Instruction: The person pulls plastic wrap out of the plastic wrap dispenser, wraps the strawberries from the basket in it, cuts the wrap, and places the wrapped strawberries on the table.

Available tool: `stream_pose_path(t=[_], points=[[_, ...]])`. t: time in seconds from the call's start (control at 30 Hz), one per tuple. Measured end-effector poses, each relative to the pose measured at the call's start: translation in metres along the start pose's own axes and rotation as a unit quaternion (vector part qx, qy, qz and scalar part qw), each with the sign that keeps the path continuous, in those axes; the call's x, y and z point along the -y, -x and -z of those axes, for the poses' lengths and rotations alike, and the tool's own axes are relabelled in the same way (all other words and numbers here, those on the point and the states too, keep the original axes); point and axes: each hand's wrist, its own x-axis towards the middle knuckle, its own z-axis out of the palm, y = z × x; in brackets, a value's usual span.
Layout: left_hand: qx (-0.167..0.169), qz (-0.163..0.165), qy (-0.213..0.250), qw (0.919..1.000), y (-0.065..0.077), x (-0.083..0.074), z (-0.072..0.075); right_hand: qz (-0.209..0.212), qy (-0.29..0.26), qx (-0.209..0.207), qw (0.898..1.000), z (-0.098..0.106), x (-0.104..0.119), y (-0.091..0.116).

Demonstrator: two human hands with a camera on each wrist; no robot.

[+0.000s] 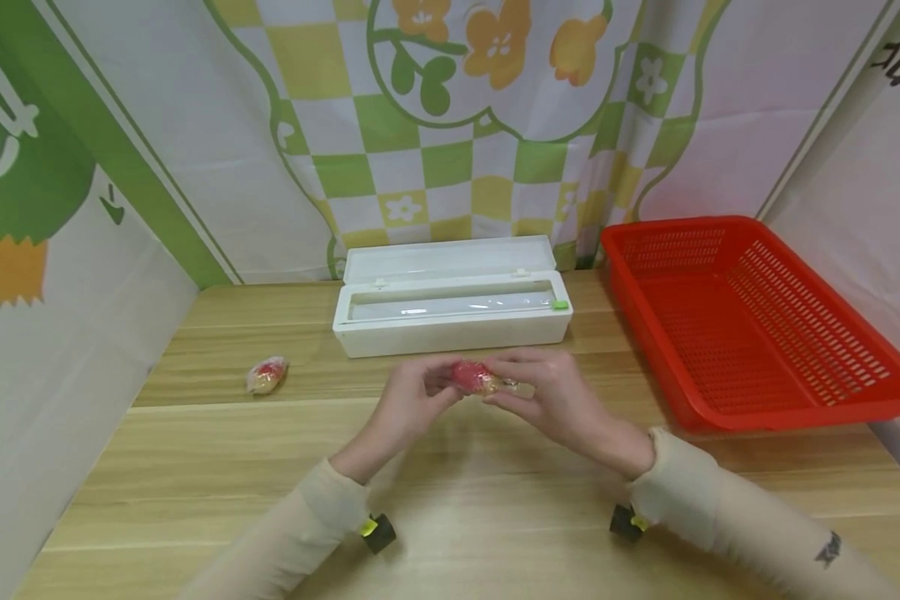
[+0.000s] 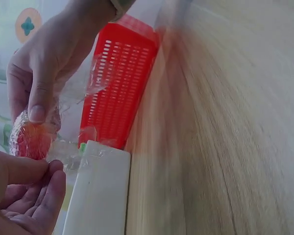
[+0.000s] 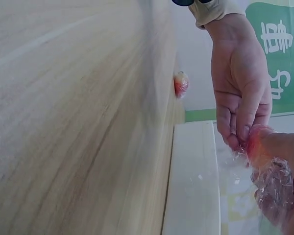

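Over the table, a red-and-yellow fruit (image 1: 471, 377) wrapped in clear cling film is held between both hands. My left hand (image 1: 408, 402) pinches one end with thumb and fingers. On the other side, my right hand (image 1: 551, 393) grips the fruit and its film, its thumb pressing the top in the left wrist view. Loose, crumpled film (image 3: 274, 183) trails from the fruit by the right hand. Just behind the hands stands a white cling film dispenser (image 1: 450, 335), its lid raised and a roll of film inside.
A second film-wrapped fruit (image 1: 267, 375) lies on the table to the left. At the right stands a red plastic basket (image 1: 690, 392) with slotted sides. A green slider (image 1: 560, 305) sits on the dispenser's right end. A patterned curtain (image 1: 450, 167) hangs behind the table.
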Motion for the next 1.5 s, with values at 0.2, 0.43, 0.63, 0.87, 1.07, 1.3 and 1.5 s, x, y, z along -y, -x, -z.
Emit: stream_pose_path(t=[0.2,0.43,0.63,0.87,1.07,1.3,1.5], points=[[0.039,0.015,0.093,0.9948,0.0,0.002,-0.001,-0.009,-0.007,-0.007,1.0,-0.005,0.001,0.002],[0.056,0.029,0.152,0.9864,0.001,-0.001,-0.001,-0.01,-0.008,-0.027,1.0,-0.009,0.0,0.004],[0.053,0.023,0.144,0.9879,0.0,0.003,-0.001,-0.019,-0.025,-0.007,0.999,-0.01,-0.004,0.006],[0.068,0.02,0.179,0.9813,0.002,0.004,0.002,-0.088,-0.132,-0.009,0.987,-0.006,-0.009,0.003],[0.072,0.024,0.198,0.9772,0.005,0.003,0.005,-0.174,-0.124,-0.049,0.976,-0.004,-0.015,0.0],[0.077,0.019,0.202,0.9762,0.004,0.002,0.006,-0.242,-0.207,0.034,0.947,0.0,-0.019,-0.005],[0.087,0.015,0.201,0.9756,0.004,0.002,0.006,-0.248,-0.235,0.07,0.937,0.002,-0.017,-0.008]])
